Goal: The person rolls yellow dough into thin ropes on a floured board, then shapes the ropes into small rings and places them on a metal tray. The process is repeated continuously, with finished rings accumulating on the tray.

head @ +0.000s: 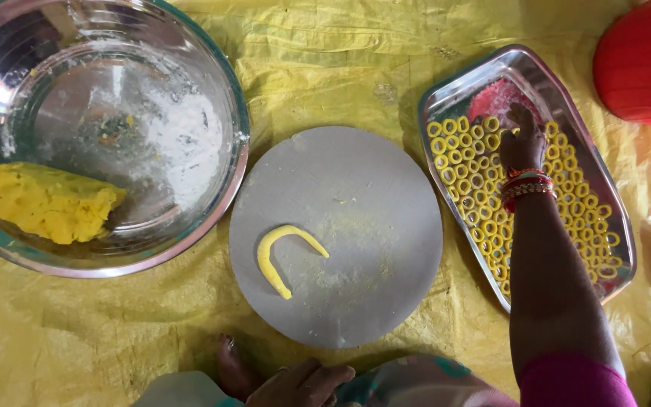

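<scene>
The right hand (522, 139) is stretched out over the steel tray (446, 98), its fingers bent down among the dough rings (484, 200) near the tray's far end; whether anything is pinched between the fingertips cannot be told. Red and gold bangles (527, 187) are worn at the wrist, and the forearm is laid across the tray's near half, so that part of the rings is covered. The left hand (299, 384) is rested low at the bottom edge, loosely curled and empty, just beside a bare foot (231, 369).

Between the hands a round grey board (371, 203) is set on the yellow sheet (325, 68). A curved strip of yellow dough (284, 252) is laid on the board's near left part, well apart from both hands; most of the board's surface is left bare. The board's left rim is nearly touched by the rim of a large steel bowl (220, 98), in which a lump of dough (50, 202) and a dusting of flour (182, 139) are held. A narrow strip of sheet is left between board and tray. A red container (642, 64) is cut off by the upper right corner.
</scene>
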